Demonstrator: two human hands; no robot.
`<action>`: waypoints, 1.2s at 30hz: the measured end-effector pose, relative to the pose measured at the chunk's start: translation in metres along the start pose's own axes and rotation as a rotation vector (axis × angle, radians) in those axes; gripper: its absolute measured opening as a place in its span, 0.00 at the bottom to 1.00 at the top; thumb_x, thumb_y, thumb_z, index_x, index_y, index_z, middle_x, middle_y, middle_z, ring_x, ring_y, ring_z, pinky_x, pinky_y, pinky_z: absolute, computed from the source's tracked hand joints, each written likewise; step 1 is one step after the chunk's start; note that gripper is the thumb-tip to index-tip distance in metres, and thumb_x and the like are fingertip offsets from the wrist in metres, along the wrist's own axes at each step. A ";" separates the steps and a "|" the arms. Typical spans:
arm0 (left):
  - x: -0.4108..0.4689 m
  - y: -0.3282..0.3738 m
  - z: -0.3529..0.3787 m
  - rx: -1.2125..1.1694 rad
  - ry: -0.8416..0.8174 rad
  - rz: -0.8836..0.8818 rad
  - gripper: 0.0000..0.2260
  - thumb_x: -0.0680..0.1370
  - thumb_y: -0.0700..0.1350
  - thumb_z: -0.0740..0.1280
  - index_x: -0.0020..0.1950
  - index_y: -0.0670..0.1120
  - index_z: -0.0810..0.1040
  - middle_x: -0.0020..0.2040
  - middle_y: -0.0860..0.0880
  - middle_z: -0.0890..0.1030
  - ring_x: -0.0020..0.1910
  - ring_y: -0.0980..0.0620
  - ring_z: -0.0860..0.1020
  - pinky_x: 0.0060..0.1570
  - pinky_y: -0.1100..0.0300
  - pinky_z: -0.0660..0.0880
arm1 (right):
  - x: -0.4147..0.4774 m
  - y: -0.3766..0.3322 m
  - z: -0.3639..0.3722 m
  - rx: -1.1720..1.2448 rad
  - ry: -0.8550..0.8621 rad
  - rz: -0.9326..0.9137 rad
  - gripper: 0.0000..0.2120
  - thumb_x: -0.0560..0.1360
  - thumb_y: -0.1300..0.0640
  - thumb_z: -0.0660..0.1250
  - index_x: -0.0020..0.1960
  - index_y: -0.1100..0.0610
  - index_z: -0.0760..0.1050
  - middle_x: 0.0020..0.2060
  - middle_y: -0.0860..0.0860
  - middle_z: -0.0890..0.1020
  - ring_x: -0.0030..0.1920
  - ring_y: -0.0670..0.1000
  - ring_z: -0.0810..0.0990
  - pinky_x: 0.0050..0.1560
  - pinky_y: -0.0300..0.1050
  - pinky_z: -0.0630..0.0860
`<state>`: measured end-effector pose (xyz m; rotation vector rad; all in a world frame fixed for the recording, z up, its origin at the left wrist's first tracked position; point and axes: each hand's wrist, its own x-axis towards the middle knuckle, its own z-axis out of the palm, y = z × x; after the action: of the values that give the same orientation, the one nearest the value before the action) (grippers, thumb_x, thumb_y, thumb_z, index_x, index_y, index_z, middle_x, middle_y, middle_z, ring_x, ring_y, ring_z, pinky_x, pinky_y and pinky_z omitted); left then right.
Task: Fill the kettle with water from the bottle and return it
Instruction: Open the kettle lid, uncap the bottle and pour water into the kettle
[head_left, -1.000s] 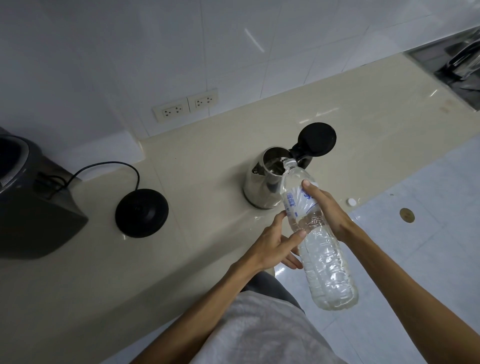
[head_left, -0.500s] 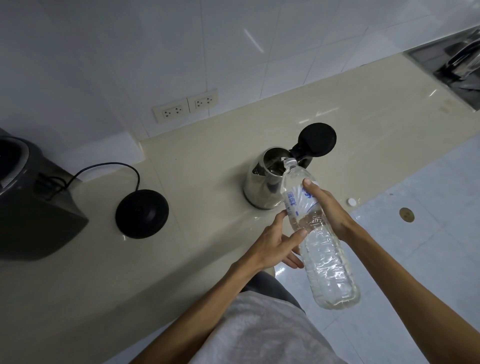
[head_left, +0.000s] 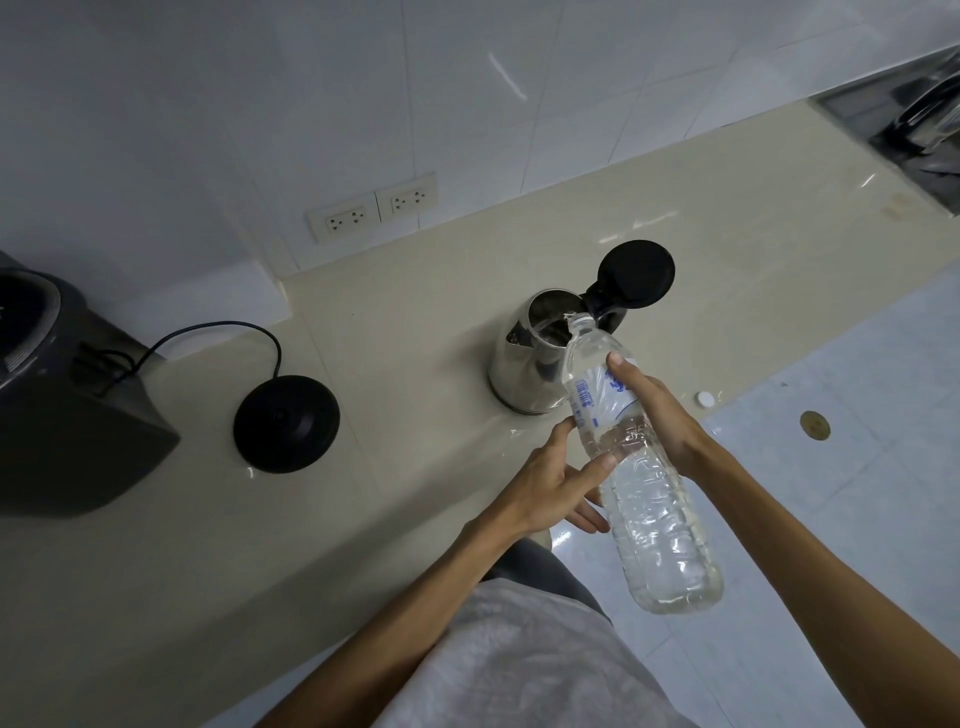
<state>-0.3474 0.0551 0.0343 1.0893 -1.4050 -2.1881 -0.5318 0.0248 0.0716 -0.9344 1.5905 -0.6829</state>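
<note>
A steel kettle (head_left: 522, 371) stands on the beige counter (head_left: 415, 338), off its base, with its black lid (head_left: 636, 273) flipped up. A large clear water bottle (head_left: 649, 499) is tilted with its open neck over the kettle's mouth. My right hand (head_left: 657, 415) grips the bottle near its label. My left hand (head_left: 553, 480) touches the bottle's left side with thumb and fingertips. The round black kettle base (head_left: 285, 423) lies to the left, its cord running off left.
A small white bottle cap (head_left: 705, 399) lies near the counter's front edge. A dark grey appliance (head_left: 62, 415) fills the left side. Two wall sockets (head_left: 374, 208) sit above the counter. A metal sink (head_left: 914, 124) is at the far right. White floor tiles lie below.
The bottle's far end has lifted slightly, tilting it a little more toward the kettle. Both hands stay on it; the kettle has not moved.
</note>
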 end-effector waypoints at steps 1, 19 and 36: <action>0.000 0.000 0.000 0.001 -0.002 0.002 0.29 0.84 0.54 0.68 0.80 0.59 0.57 0.53 0.32 0.86 0.44 0.30 0.88 0.48 0.38 0.86 | 0.000 0.001 0.000 0.004 -0.003 0.002 0.33 0.79 0.33 0.57 0.59 0.62 0.79 0.47 0.63 0.86 0.46 0.64 0.87 0.50 0.54 0.84; 0.002 -0.005 0.000 0.013 -0.002 0.003 0.31 0.84 0.54 0.68 0.82 0.61 0.55 0.55 0.33 0.87 0.45 0.31 0.88 0.50 0.37 0.86 | -0.001 0.001 -0.001 -0.004 -0.013 -0.017 0.32 0.80 0.34 0.57 0.60 0.62 0.79 0.48 0.62 0.87 0.48 0.64 0.87 0.53 0.57 0.84; 0.038 0.000 0.012 0.256 0.222 0.147 0.45 0.75 0.60 0.76 0.81 0.68 0.49 0.56 0.48 0.87 0.51 0.49 0.88 0.57 0.47 0.85 | 0.017 -0.014 -0.025 -0.060 0.097 -0.306 0.20 0.71 0.36 0.68 0.58 0.44 0.75 0.47 0.42 0.86 0.49 0.48 0.87 0.46 0.41 0.83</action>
<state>-0.3809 0.0391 0.0207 1.2282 -1.6362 -1.7615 -0.5542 0.0012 0.0800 -1.2199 1.5746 -0.9086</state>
